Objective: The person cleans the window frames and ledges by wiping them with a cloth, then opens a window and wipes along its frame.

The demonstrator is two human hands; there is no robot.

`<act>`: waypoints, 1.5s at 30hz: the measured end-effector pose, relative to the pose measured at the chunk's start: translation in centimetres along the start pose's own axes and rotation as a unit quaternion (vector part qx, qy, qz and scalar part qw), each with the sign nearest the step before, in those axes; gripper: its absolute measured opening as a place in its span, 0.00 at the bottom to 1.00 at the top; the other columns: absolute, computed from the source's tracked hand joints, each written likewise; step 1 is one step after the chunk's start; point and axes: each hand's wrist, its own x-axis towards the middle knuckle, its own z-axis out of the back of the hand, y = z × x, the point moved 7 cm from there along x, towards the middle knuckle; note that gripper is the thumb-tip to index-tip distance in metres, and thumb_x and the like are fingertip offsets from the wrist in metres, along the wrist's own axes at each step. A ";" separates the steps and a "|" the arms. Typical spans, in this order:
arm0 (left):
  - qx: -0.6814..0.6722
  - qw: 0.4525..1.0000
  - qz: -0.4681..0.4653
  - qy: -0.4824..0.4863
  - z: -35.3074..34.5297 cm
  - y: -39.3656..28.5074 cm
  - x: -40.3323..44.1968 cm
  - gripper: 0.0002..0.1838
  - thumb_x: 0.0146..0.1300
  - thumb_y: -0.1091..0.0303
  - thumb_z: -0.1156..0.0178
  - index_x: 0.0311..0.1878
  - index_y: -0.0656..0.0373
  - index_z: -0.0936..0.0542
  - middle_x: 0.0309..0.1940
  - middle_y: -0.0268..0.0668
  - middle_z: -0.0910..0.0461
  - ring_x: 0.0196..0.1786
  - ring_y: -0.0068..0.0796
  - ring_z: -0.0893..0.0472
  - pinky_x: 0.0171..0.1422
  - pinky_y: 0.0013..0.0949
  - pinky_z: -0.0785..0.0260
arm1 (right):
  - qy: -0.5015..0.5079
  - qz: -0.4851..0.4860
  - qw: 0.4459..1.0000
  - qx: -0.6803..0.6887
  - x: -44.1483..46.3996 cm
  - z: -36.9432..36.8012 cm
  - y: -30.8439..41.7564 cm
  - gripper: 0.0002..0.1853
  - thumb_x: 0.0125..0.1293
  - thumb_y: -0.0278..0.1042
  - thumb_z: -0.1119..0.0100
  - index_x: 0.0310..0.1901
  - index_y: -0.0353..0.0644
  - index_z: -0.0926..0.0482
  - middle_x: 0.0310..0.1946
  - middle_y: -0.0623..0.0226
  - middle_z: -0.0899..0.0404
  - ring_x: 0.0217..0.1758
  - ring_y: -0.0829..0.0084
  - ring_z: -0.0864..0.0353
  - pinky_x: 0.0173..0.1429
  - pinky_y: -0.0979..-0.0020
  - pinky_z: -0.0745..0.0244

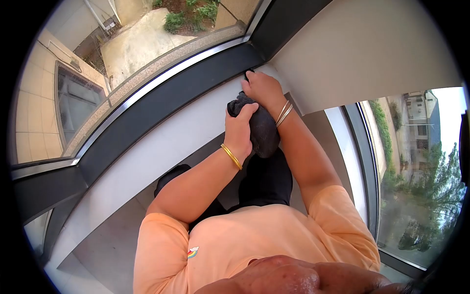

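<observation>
My left hand (238,131), below a gold bangle, is closed on the gathered top of a dark, bulging bag (264,131). The bag's rounded lower part hangs beside that hand, above my black-trousered leg. Farther forward, my right hand (264,89), with silver bangles at the wrist, reaches to the inner corner of the white window sill (191,131). Its fingers are curled around a small black piece (249,74), which shows at the fingertips. Whether that piece belongs to the bag, I cannot tell.
A dark window frame (166,102) runs along the sill, with a paved yard outside. A pale wall panel (362,54) stands just right of my right hand. Another window (416,196) is on the right side, with trees beyond it.
</observation>
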 end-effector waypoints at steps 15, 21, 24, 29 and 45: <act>0.028 0.995 0.003 0.091 0.2 -2.9 1.2 0.15 0.63 0.66 0.31 0.49 0.61 0.21 0.42 0.39 0.17 0.46 0.33 0.16 0.53 0.39 0.21 | -0.216 -0.065 0.965 0.135 2.1 1.0 -2.0 0.20 0.74 0.44 0.49 0.60 0.43 0.21 0.49 0.54 0.16 0.50 0.49 0.16 0.54 0.51 0.21; 0.005 0.993 -0.096 -0.068 5.3 -4.3 -2.9 0.30 0.59 0.68 0.32 0.61 0.61 0.36 0.47 0.42 0.26 0.49 0.37 0.20 0.51 0.42 0.21 | -0.091 0.261 0.958 0.077 0.0 -0.1 11.5 0.16 0.71 0.45 0.39 0.59 0.63 0.19 0.37 0.67 0.23 0.38 0.58 0.16 0.38 0.60 0.18; -0.058 0.987 -0.096 -0.117 6.7 -5.4 -5.8 0.30 0.60 0.70 0.34 0.61 0.60 0.38 0.47 0.43 0.26 0.48 0.37 0.20 0.51 0.43 0.20 | -0.040 0.376 0.910 0.171 -1.4 -1.7 15.5 0.15 0.68 0.43 0.36 0.56 0.64 0.17 0.34 0.69 0.25 0.36 0.62 0.18 0.38 0.64 0.20; 0.016 0.993 -0.109 -0.044 5.9 -6.5 -4.7 0.26 0.59 0.70 0.31 0.57 0.61 0.33 0.45 0.40 0.24 0.47 0.33 0.20 0.50 0.40 0.21 | -0.234 0.233 0.889 0.316 -1.5 2.6 11.1 0.13 0.70 0.35 0.38 0.54 0.46 0.17 0.38 0.62 0.20 0.40 0.56 0.18 0.45 0.60 0.21; 0.277 0.946 -0.163 -0.026 6.4 -7.9 -9.3 0.30 0.56 0.65 0.29 0.58 0.67 0.30 0.46 0.45 0.23 0.49 0.34 0.21 0.55 0.36 0.25 | -0.134 0.108 0.839 0.516 -4.4 -0.4 7.6 0.17 0.71 0.32 0.35 0.58 0.37 0.18 0.37 0.61 0.19 0.40 0.71 0.20 0.50 0.73 0.24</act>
